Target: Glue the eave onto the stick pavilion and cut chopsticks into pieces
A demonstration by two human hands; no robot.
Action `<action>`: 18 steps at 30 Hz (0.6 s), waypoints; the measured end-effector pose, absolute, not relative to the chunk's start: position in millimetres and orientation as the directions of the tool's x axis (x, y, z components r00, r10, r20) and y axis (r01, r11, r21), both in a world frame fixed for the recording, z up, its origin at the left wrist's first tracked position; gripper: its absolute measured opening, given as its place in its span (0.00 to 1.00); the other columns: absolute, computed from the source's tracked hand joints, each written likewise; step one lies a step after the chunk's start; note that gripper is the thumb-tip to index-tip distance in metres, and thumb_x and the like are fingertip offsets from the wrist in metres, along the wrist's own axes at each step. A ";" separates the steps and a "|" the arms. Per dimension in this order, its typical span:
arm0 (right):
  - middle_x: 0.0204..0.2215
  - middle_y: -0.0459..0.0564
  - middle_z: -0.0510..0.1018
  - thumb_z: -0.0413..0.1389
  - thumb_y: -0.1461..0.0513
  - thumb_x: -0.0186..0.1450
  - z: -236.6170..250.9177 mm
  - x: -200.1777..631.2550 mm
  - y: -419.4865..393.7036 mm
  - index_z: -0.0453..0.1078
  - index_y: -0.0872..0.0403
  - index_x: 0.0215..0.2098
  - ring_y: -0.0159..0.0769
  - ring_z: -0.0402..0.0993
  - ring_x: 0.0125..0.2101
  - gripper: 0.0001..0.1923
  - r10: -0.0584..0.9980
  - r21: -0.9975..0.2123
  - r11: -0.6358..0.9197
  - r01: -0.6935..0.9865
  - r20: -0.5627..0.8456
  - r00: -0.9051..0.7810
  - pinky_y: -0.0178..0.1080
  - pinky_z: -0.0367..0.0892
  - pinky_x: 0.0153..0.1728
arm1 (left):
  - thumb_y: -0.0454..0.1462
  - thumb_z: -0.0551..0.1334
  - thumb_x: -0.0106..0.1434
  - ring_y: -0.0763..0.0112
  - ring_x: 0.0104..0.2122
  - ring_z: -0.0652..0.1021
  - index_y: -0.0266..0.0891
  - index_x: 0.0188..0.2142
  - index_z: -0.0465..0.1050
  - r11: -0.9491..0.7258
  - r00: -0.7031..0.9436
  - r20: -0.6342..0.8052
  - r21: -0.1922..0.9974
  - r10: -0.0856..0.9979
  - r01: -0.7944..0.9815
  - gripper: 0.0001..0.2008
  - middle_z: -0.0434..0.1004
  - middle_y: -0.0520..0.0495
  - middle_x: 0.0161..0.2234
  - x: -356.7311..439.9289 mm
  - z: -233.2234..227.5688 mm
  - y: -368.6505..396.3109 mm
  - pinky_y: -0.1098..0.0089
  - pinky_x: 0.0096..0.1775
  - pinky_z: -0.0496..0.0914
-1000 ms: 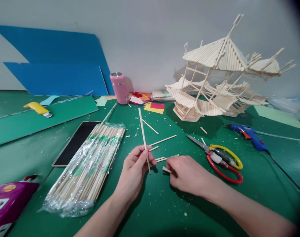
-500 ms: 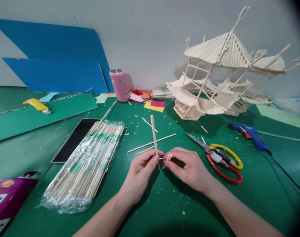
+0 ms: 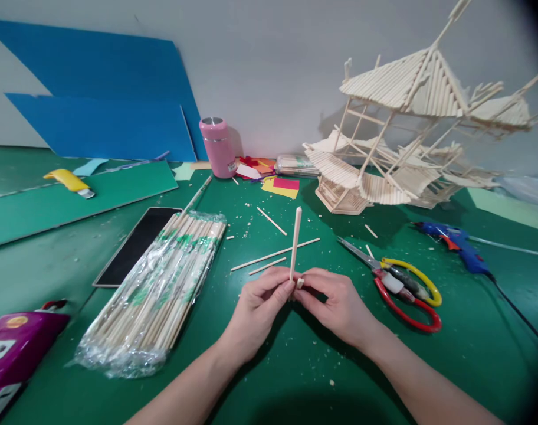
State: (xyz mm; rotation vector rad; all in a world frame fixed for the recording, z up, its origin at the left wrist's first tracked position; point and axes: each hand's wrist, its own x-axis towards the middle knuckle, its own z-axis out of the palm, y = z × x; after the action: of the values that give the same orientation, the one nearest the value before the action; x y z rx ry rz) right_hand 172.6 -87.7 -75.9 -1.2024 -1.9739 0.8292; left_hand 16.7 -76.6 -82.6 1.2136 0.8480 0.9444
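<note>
Between the thumb and fingers of my left hand (image 3: 264, 310) a pale wooden stick (image 3: 296, 242) stands nearly upright. My right hand (image 3: 335, 307) pinches short stick pieces (image 3: 300, 283) right beside it, and the fingertips of both hands meet. Where the pieces touch is hidden behind my fingers. Just beyond my hands, a long loose stick (image 3: 273, 255) and a shorter stick (image 3: 267, 266) lie on the green table (image 3: 295, 378). Scissors (image 3: 393, 283) with one red and one yellow handle rest to the right of my right hand, blades spread.
Left lie a plastic-wrapped bundle of sticks (image 3: 158, 289), a phone (image 3: 131, 251), a yellow cutter (image 3: 69, 182) and a purple object (image 3: 21, 354). Behind stand a pink flask (image 3: 218, 149), blue boards (image 3: 114, 127) and a stick-built pavilion model (image 3: 384, 141). A blue glue gun (image 3: 457, 243) with cord lies right.
The upright stick has swung to the right and its tilt has changed. My hands have drawn closer together, bringing the short pieces against the stick. The view has shifted slightly.
</note>
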 end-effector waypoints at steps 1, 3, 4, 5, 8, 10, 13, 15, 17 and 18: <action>0.29 0.49 0.72 0.50 0.65 0.62 -76.4 172.2 -87.6 0.69 0.55 0.32 0.31 0.68 0.31 0.06 0.912 -0.792 0.373 0.484 0.218 -0.347 0.33 0.63 0.33 | 0.36 0.57 0.59 0.67 0.40 0.71 0.41 0.39 0.74 0.085 0.381 -0.029 0.988 0.924 -0.131 0.10 0.72 0.45 0.39 16.7 -82.9 -76.5 0.70 0.41 0.65; 0.29 0.48 0.72 0.50 0.65 0.62 -77.1 171.4 -87.4 0.70 0.55 0.32 0.31 0.68 0.31 0.06 0.912 -0.792 0.373 0.484 0.218 -0.347 0.33 0.63 0.33 | 0.35 0.57 0.59 0.67 0.41 0.71 0.42 0.39 0.74 0.077 0.376 -0.022 0.988 0.926 -0.132 0.10 0.72 0.46 0.39 16.8 -83.7 -76.4 0.70 0.42 0.65; 0.28 0.48 0.72 0.50 0.65 0.62 -77.4 171.0 -87.2 0.70 0.55 0.32 0.32 0.68 0.31 0.06 0.913 -0.792 0.372 0.484 0.216 -0.347 0.33 0.63 0.33 | 0.35 0.57 0.59 0.67 0.41 0.71 0.42 0.39 0.74 0.077 0.375 -0.022 0.988 0.927 -0.133 0.10 0.72 0.46 0.39 17.0 -84.1 -76.2 0.70 0.42 0.65; 0.28 0.48 0.72 0.50 0.65 0.62 -77.7 170.6 -86.9 0.70 0.55 0.31 0.32 0.68 0.31 0.06 0.914 -0.793 0.369 0.485 0.215 -0.344 0.33 0.63 0.33 | 0.35 0.57 0.59 0.67 0.42 0.70 0.42 0.39 0.74 0.080 0.373 -0.023 0.987 0.928 -0.136 0.10 0.72 0.46 0.39 17.2 -84.6 -76.1 0.69 0.43 0.64; 0.26 0.47 0.70 0.50 0.64 0.62 -78.9 169.2 -85.7 0.69 0.55 0.29 0.31 0.68 0.30 0.07 0.921 -0.804 0.354 0.478 0.213 -0.325 0.33 0.63 0.32 | 0.35 0.58 0.59 0.67 0.42 0.71 0.43 0.39 0.74 0.103 0.378 -0.038 0.983 0.925 -0.153 0.10 0.72 0.47 0.42 17.8 -86.0 -75.4 0.69 0.44 0.64; 0.25 0.46 0.70 0.50 0.64 0.62 -79.7 168.1 -84.8 0.69 0.54 0.28 0.31 0.68 0.30 0.07 0.927 -0.816 0.344 0.465 0.216 -0.306 0.33 0.63 0.32 | 0.36 0.57 0.59 0.66 0.43 0.71 0.44 0.40 0.73 0.128 0.383 -0.056 0.978 0.922 -0.166 0.10 0.71 0.46 0.43 18.4 -86.5 -74.8 0.68 0.44 0.64; 0.25 0.46 0.70 0.50 0.64 0.62 -79.2 166.7 -84.1 0.69 0.54 0.27 0.31 0.68 0.29 0.08 0.932 -0.830 0.331 0.450 0.211 -0.296 0.33 0.64 0.31 | 0.37 0.58 0.58 0.64 0.44 0.70 0.43 0.40 0.73 0.176 0.384 -0.096 0.968 0.918 -0.180 0.10 0.71 0.46 0.44 19.3 -85.5 -74.1 0.68 0.43 0.65; 0.25 0.46 0.70 0.49 0.64 0.62 -77.2 166.1 -84.1 0.69 0.55 0.27 0.31 0.67 0.29 0.08 0.934 -0.841 0.319 0.437 0.200 -0.298 0.34 0.64 0.31 | 0.37 0.58 0.58 0.64 0.43 0.70 0.42 0.40 0.73 0.226 0.397 -0.138 0.956 0.907 -0.185 0.11 0.70 0.45 0.45 20.0 -83.6 -74.2 0.67 0.42 0.66; 0.24 0.46 0.70 0.49 0.63 0.62 -74.4 165.9 -84.1 0.69 0.55 0.26 0.31 0.67 0.28 0.09 0.941 -0.867 0.285 0.409 0.172 -0.290 0.33 0.63 0.30 | 0.38 0.58 0.58 0.65 0.41 0.71 0.41 0.41 0.72 0.292 0.413 -0.182 0.931 0.892 -0.220 0.12 0.70 0.45 0.44 20.7 -81.3 -75.3 0.66 0.42 0.66; 0.24 0.46 0.70 0.49 0.63 0.62 -73.0 166.1 -84.0 0.69 0.55 0.26 0.31 0.67 0.27 0.09 0.949 -0.889 0.252 0.382 0.150 -0.277 0.33 0.63 0.29 | 0.38 0.58 0.58 0.67 0.39 0.71 0.41 0.42 0.72 0.334 0.423 -0.207 0.908 0.882 -0.254 0.13 0.71 0.45 0.43 21.1 -80.1 -76.2 0.66 0.42 0.66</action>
State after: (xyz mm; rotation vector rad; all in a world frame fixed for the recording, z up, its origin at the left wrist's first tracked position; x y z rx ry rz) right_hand 166.1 -84.0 -73.0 -1.2209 -1.7982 0.9881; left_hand 21.1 -76.2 -80.1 0.9366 0.8141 0.8595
